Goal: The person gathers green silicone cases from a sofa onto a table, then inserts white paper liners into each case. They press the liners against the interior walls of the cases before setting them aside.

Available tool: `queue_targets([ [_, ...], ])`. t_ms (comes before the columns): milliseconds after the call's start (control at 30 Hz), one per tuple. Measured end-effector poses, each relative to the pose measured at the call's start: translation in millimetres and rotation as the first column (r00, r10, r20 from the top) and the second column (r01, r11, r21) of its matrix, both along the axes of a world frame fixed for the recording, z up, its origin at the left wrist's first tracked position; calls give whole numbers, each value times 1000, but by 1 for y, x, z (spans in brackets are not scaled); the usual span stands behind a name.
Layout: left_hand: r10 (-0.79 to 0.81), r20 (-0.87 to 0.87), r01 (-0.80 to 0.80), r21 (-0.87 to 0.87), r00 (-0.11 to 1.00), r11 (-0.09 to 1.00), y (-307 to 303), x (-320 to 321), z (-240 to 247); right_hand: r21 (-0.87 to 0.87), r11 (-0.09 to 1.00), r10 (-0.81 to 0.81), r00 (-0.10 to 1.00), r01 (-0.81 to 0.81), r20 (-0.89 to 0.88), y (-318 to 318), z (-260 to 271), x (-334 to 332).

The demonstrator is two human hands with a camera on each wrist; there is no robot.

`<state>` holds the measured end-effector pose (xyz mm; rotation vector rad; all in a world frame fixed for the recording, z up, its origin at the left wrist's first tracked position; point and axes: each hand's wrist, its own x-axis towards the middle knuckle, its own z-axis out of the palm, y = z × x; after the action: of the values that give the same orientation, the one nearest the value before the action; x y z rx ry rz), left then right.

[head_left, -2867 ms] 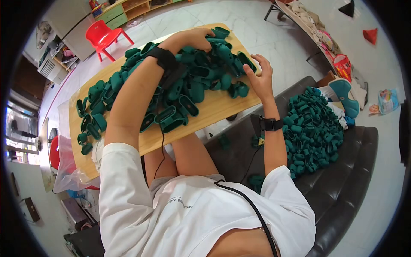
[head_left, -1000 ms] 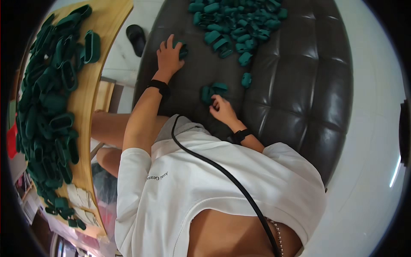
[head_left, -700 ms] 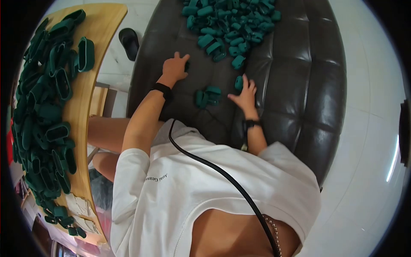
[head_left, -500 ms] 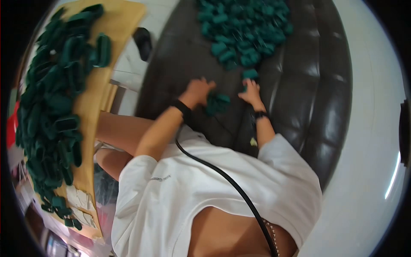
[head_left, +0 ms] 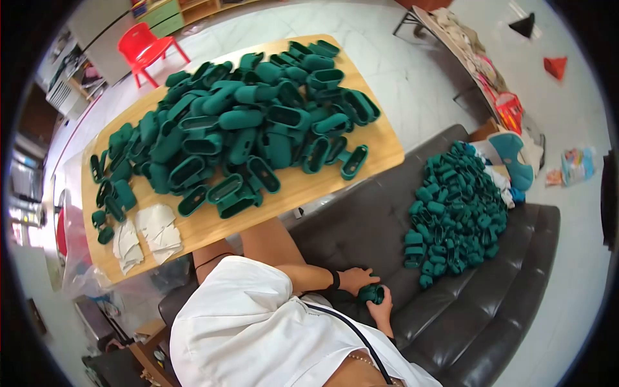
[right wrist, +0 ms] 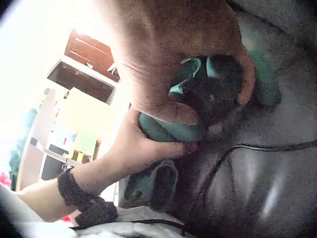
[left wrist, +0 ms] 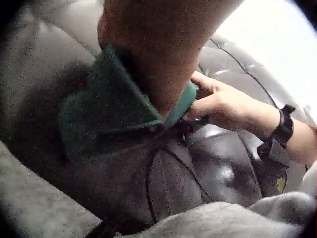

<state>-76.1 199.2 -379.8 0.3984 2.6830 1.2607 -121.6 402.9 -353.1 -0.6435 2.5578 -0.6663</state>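
On the sofa by the person's lap, the left hand [head_left: 356, 282] and right hand [head_left: 382, 308] are close together around green cases [head_left: 371, 295]. In the right wrist view, the right hand [right wrist: 173, 54] curls its thumb and fingers around dark green cases [right wrist: 215, 84]. The left hand [right wrist: 131, 148] grips a green case [right wrist: 168, 130] just beside them, its thumb along the lower side. A large green case [left wrist: 106, 109] appears close up in the left wrist view, beside the left hand [left wrist: 153, 54]; its fingertips are hidden. The right hand [left wrist: 223, 104] reaches in from the right there.
A wooden table [head_left: 303, 184] bears a heap of green cases [head_left: 238, 119] and white torn pieces [head_left: 158, 232]. A second heap of green cases [head_left: 458, 213] lies on the dark sofa [head_left: 509, 264]. A red chair [head_left: 143, 48] stands behind the table. A cable [right wrist: 223, 153] crosses the sofa.
Both hands have come together around green cases beside the lap; half a second ago they were apart over the sofa. The head view has swung from the sofa back toward the table.
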Motion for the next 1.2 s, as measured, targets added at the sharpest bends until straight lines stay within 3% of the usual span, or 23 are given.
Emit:
queue_targets([
  [67, -25, 7, 25, 38, 1000, 999, -11, 1, 4, -172, 977, -77, 960, 127, 270, -6, 5, -1],
  [267, 30, -87, -19, 122, 996, 992, -40, 4, 31, -273, 880, -183, 806, 390, 563, -38, 31, -5],
  [300, 49, -119, -32, 135, 992, 990, -44, 6, 41, -237, 864, -225, 761, 445, 609, -65, 76, 4],
  [400, 206, -130, -195, 92, 970, 976, -65, 10, 109, -492, 839, 16, 893, 232, 449, -78, 101, -25],
  [500, 390, -248, -370, 122, 887, 921, -105, 23, 186, -638, 763, 261, 952, -101, 161, -137, 179, -42],
  [567, 470, -324, -451, 135, 821, 882, -137, 44, 234, -679, 698, 357, 933, -228, 53, -178, 220, -43],
  [633, 543, -410, -523, 169, 733, 835, -163, 77, 279, -762, 565, 519, 854, -317, 29, -217, 259, -34],
  [667, 573, -482, -555, 198, 662, 808, -173, 95, 293, -772, 458, 596, 796, -441, -101, -236, 273, -30],
  [700, 629, -463, -635, 168, 624, 754, -180, 121, 320, -762, 337, 657, 717, -553, -230, -256, 289, -26],
  [767, 698, -515, -744, 160, 498, 649, -201, 171, 361, -804, 129, 785, 555, -581, -275, -302, 327, -7],
  [833, 693, -683, -827, 237, 232, 510, -231, 223, 392, -849, -41, 849, 430, -527, -308, -354, 360, 11],
  [867, 666, -739, -919, 183, 105, 349, -243, 250, 409, -850, -26, 854, 431, -526, -293, -378, 380, 28],
  [900, 761, -649, -966, 201, -4, 166, -250, 279, 428, -849, -13, 858, 430, -528, -280, -402, 402, 50],
  [933, 820, -570, -974, 205, -42, 93, -277, 308, 431, -812, 34, 899, 373, -583, -230, -423, 426, 71],
  [967, 741, -663, -992, 117, -107, -39, -312, 337, 426, -767, 68, 931, 316, -639, -181, -448, 441, 93],
  [1033, 761, -592, -961, 226, -267, -161, -335, 384, 439, -529, -162, 968, -30, -833, -249, -506, 450, 143],
  [1067, 740, -575, -936, 248, -351, -251, -360, 406, 427, -538, -128, 984, -38, -833, -175, -529, 440, 172],
  [1100, 712, -557, -903, 267, -429, -336, -391, 427, 404, -369, -172, 961, -73, -913, -265, -543, 434, 207],
  [1167, 692, -568, -895, 269, -446, -356, -445, 467, 355, -205, -266, 936, -202, -942, -289, -586, 406, 261],
  [1200, 639, -556, -845, 299, -531, -443, -462, 476, 327, -78, -318, 859, -252, -945, -447, -613, 380, 282],
])
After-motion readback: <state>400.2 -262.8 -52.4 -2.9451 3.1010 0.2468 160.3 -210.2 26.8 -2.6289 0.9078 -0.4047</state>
